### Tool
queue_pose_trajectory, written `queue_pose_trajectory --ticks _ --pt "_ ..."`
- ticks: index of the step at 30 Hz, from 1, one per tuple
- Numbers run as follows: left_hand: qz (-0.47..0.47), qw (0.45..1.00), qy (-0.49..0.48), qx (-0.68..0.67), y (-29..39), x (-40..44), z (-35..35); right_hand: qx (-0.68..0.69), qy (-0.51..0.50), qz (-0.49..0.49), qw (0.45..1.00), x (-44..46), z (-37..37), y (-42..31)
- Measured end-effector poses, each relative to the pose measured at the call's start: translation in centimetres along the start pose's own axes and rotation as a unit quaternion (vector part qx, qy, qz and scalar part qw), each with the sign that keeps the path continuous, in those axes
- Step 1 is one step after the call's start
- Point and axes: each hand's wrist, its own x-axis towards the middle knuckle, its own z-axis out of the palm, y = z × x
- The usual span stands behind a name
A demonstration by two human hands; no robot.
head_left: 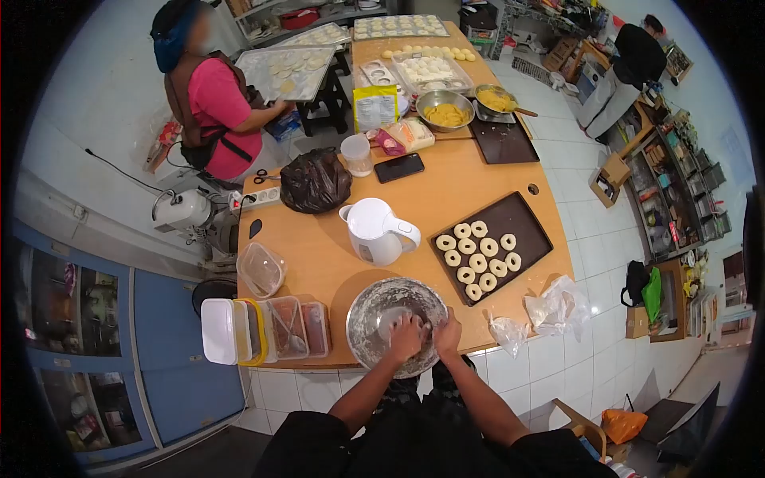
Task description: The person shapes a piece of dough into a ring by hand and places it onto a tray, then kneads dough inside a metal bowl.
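A large metal mixing bowl [368,307] stands at the front edge of the wooden table, its inner wall smeared with pale, floury residue. My left hand [406,338] reaches down inside it, fingers apart against the bottom, where a whitish patch shows; what lies under the fingertips is hard to make out. At the right side, my right hand [448,334] is closed on the bowl's rim. Just behind the bowl is a white electric kettle [373,231]. To the right, a dark baking tray [528,231] bears several pale dough rings [477,262].
Left of the bowl stand plastic containers [283,327]; plastic bags [558,307] lie at the right edge. Farther back are a black bag [315,181], a phone [399,167] and a metal bowl [445,110] of yellow food. A co-worker [227,103] holds a tray at left; another person [633,60] stands far right.
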Motion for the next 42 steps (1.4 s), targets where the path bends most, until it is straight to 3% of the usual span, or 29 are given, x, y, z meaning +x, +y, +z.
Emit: queue_pose_trajectory --ticks 2,5,8,11,14,17,20,23,28,31,32,35,41,42 --pt "0.055 0.997 0.035 0.039 -0.3 -2.6 0.7 0.018 -0.003 0.018 1.000 -0.1 0.0 0.0" --pt "-0.012 0.996 -0.036 -0.085 -1.2 -4.0 1.1 0.057 -0.001 0.018 0.998 -0.6 0.3 0.3" --pt "-0.076 0.992 -0.100 -0.031 1.1 -3.9 -3.1 0.047 0.002 0.012 0.999 -0.7 0.4 1.0" --pt "-0.058 0.997 -0.044 -0.014 0.9 -3.8 -3.1 0.037 0.003 0.011 0.999 -0.5 0.3 0.6" --pt "-0.129 0.978 -0.157 0.049 1.7 -2.2 -4.2 0.042 0.011 0.006 0.999 -0.6 -0.2 0.7" --pt "-0.122 0.980 -0.154 0.047 2.1 -1.2 -3.9 0.052 0.009 0.004 0.999 -0.8 -0.2 0.5" --pt "-0.031 0.998 -0.032 0.038 0.5 -1.3 0.4 0.022 0.008 0.016 1.000 -0.6 -0.7 0.2" --pt "-0.014 0.987 0.153 0.044 0.0 1.3 3.1 0.007 0.002 0.032 0.999 -0.5 -0.9 -0.1" --pt "-0.067 0.992 0.106 0.034 -1.0 5.8 4.2 0.011 0.009 0.033 0.999 -0.5 -0.8 0.2" --pt "-0.100 0.979 0.179 0.020 -0.7 6.0 4.6 0.026 0.012 0.050 0.998 -0.6 -1.0 -0.1" --pt "-0.107 0.990 0.084 0.040 -0.5 5.6 4.4 0.025 0.022 0.048 0.998 -0.7 -1.1 -0.3" --pt "-0.138 0.989 0.009 0.054 1.7 2.8 1.9 0.026 0.044 0.047 0.998 -0.5 -0.3 0.3" --pt "0.024 0.997 0.067 0.021 -0.2 -4.1 2.5 0.020 0.044 0.046 0.998 0.5 -0.1 0.7" --pt "-0.003 1.000 0.010 0.015 -0.3 -4.3 1.6 0.015 0.048 0.048 0.998 0.5 -0.2 0.4"
